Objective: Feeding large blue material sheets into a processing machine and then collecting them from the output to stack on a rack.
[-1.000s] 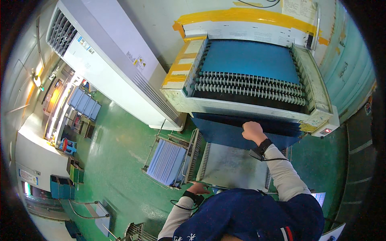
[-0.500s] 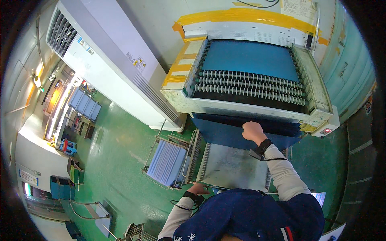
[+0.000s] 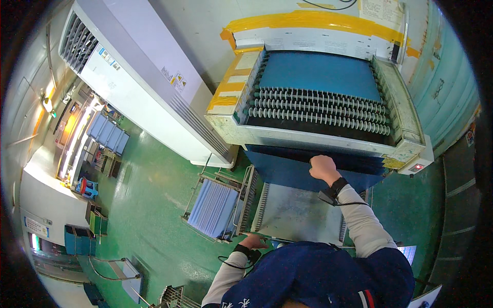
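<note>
My right hand (image 3: 323,168) is closed at the upper edge of a dark blue panel (image 3: 287,169), which leans below the front of a roller machine (image 3: 308,141). My left hand (image 3: 252,241) is at the near left corner of a metal rack (image 3: 256,218) with toothed sides; its fingers appear curled on the frame, partly hidden. A grey flat surface (image 3: 298,213) shows between the rack's sides. On the machine, a blue sheet (image 3: 318,74) lies flat behind rows of white disc rollers (image 3: 318,114).
Left of my rack stands another wire rack (image 3: 213,208) full of light blue panels. A tall white air conditioner (image 3: 149,97) rises behind it. Yellow tape (image 3: 313,20) edges the machine's back guard. A wheeled frame (image 3: 123,272) stands on the green floor at lower left.
The blue sheet on the machine has slid slightly away from me, baring more of the farthest row of rollers. Both my hands and the dark blue panel stay in place.
</note>
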### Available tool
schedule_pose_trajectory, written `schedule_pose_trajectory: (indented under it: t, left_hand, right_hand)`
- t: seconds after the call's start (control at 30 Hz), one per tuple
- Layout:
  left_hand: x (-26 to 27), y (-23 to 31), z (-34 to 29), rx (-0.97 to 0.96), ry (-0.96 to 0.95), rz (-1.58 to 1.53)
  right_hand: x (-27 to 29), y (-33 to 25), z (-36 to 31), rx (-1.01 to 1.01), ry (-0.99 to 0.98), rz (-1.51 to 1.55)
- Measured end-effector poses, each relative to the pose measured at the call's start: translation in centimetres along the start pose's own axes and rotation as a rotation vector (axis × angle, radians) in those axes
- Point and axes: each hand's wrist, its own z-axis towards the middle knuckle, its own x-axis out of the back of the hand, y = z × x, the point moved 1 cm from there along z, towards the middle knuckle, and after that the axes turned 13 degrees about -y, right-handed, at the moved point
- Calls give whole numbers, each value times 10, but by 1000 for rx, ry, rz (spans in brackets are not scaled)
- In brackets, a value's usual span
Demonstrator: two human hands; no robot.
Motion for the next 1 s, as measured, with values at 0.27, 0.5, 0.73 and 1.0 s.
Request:
schedule_pose_trajectory:
  t: [0.27,0.5,0.73,1.0]
  left_hand:
    - [-1,-2,-1,50,-45,-1]
    - [2,2,-1,37,-47,5]
    - [0,-4,1,25,-36,-1]
    - [-1,-3,3,44,-43,37]
  right_hand:
    - [0,-2,2,16,7,-5]
    - [-3,3,4,9,28,-3]
    - [0,0,3,1,7,-8]
    - [-2,1,4,5,20,-8]
